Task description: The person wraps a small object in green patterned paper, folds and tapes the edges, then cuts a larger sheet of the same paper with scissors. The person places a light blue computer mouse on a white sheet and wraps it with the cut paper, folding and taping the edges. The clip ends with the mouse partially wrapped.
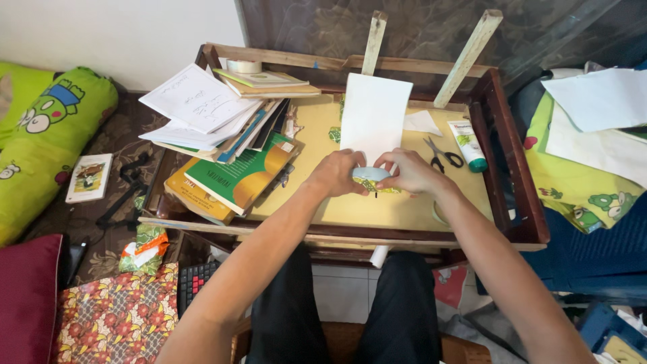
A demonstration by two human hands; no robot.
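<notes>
While both hands, left hand (335,173) and right hand (408,172), pinch the white paper's (374,116) near edge, scissors (443,154) lie beside.

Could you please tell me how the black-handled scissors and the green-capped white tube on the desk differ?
The black-handled steel scissors lie flat with blades slightly parted, pointing away from the person; the green-capped white plastic tube lies closed, cap towards the person. The scissors are thin metal with dark loop handles; the tube is plump, pale and printed. The scissors lie nearer the right hand; the tube lies by the tray's right edge. Both rest untouched on the yellow surface.
</notes>
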